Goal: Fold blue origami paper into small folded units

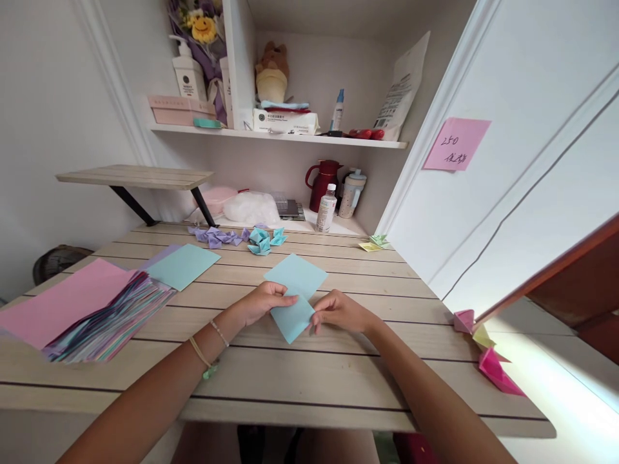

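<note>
A small folded piece of light blue paper [293, 320] is held between both hands above the table's middle. My left hand [265, 300] pinches its upper left edge, thumb on top. At its right corner, my right hand [341, 310] grips with thumb and fingertips. Just behind it lies a flat light blue sheet [300, 274], partly covered by the held piece and the left fingers. Several folded light blue paper pieces [261, 241] and purple ones [217, 237] sit farther back.
On the left lie a thick stack of coloured paper [116, 316], a pink sheet [72, 299] and a pale green sheet [186, 265]. A bottle [325, 209] and a red jug [323, 183] stand at the back. Folded pink paper [498, 372] rests by the right edge.
</note>
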The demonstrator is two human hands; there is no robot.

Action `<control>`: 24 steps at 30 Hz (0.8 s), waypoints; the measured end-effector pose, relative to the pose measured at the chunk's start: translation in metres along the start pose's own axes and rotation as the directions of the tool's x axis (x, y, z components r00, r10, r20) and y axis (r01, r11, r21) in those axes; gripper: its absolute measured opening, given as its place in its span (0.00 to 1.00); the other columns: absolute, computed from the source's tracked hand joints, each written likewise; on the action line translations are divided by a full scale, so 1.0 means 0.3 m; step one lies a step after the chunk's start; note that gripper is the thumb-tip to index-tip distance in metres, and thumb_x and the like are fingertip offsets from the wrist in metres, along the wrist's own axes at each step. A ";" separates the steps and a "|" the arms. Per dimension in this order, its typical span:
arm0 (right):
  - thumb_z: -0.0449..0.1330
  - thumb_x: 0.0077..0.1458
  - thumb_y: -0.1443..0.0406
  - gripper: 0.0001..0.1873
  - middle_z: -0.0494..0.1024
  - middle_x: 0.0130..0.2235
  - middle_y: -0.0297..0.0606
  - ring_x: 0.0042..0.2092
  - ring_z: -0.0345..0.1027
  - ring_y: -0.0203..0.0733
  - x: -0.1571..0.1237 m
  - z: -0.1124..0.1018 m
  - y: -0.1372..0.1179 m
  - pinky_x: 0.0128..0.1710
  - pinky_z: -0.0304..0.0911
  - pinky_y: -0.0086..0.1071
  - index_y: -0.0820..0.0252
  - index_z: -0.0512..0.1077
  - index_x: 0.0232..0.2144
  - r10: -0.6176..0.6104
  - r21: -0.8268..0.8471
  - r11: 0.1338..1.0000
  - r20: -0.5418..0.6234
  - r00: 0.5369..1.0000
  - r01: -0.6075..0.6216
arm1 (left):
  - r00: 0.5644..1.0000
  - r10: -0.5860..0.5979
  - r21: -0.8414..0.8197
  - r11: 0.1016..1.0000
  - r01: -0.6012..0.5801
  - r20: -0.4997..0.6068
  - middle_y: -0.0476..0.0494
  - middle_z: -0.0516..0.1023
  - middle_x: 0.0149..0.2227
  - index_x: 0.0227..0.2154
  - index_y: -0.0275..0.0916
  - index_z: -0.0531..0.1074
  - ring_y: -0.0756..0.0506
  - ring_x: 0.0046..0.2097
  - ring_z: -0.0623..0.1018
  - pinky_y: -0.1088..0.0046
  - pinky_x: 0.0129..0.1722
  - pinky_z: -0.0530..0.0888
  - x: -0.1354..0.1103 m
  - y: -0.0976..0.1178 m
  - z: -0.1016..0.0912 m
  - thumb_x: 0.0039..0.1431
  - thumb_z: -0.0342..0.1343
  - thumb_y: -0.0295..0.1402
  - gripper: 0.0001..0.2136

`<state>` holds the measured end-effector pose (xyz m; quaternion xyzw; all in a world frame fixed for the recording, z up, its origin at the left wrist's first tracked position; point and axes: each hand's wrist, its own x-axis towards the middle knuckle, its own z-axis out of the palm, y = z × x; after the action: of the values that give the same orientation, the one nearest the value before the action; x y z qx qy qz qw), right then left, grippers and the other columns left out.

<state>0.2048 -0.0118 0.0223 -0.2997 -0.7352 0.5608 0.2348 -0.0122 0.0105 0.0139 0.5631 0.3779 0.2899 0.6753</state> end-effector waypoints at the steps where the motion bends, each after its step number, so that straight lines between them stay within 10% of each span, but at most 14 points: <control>1: 0.61 0.46 0.53 0.17 0.78 0.26 0.38 0.28 0.70 0.39 0.000 -0.001 0.003 0.33 0.63 0.33 0.62 0.77 0.26 0.009 -0.015 1.000 0.009 1.000 -0.009 | 1.000 0.006 0.020 1.000 -0.006 0.001 0.47 0.73 0.22 0.20 0.32 0.71 0.51 0.23 0.69 0.76 0.24 0.62 0.000 0.001 -0.004 0.40 0.65 0.39 0.14; 8: 0.59 0.48 0.51 0.19 0.76 0.26 0.37 0.29 0.70 0.39 0.009 0.006 0.008 0.32 0.63 0.30 0.63 0.74 0.27 0.031 -0.003 1.000 -0.059 0.998 -0.031 | 0.997 0.077 0.106 0.992 -0.074 -0.020 0.46 0.73 0.22 0.22 0.33 0.73 0.51 0.23 0.68 0.77 0.23 0.62 -0.002 0.007 -0.002 0.46 0.59 0.45 0.16; 14: 0.60 0.45 0.51 0.19 0.73 0.24 0.36 0.28 0.68 0.37 0.025 0.009 0.024 0.28 0.63 0.30 0.62 0.71 0.27 0.098 0.122 0.991 -0.359 0.928 -0.057 | 0.931 0.320 0.199 0.938 -0.285 -0.177 0.46 0.73 0.26 0.27 0.34 0.74 0.50 0.27 0.71 0.77 0.24 0.65 0.021 -0.011 0.014 0.44 0.61 0.41 0.14; 19: 0.61 0.42 0.49 0.20 0.69 0.20 0.32 0.24 0.61 0.34 0.027 0.006 0.035 0.22 0.57 0.27 0.62 0.71 0.23 -0.002 -0.058 0.998 -0.430 0.903 -0.025 | 0.913 0.345 0.178 0.934 -0.310 -0.219 0.47 0.73 0.26 0.42 0.34 0.72 0.51 0.26 0.72 0.78 0.25 0.67 0.021 -0.012 0.018 0.41 0.64 0.38 0.23; 24: 0.62 0.43 0.52 0.17 0.67 0.19 0.29 0.22 0.57 0.31 0.032 0.004 0.040 0.21 0.53 0.26 0.61 0.71 0.27 -0.059 -0.160 0.987 -0.471 0.880 -0.019 | 0.900 0.372 0.216 0.920 -0.326 -0.226 0.43 0.75 0.29 0.32 0.33 0.75 0.49 0.30 0.73 0.76 0.29 0.70 0.028 -0.023 0.012 0.41 0.64 0.38 0.16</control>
<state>0.1994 -0.0036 0.0105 -0.4379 -0.7009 0.4072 0.3888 -0.0048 0.0141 0.0060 0.6348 0.3803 0.4445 0.5048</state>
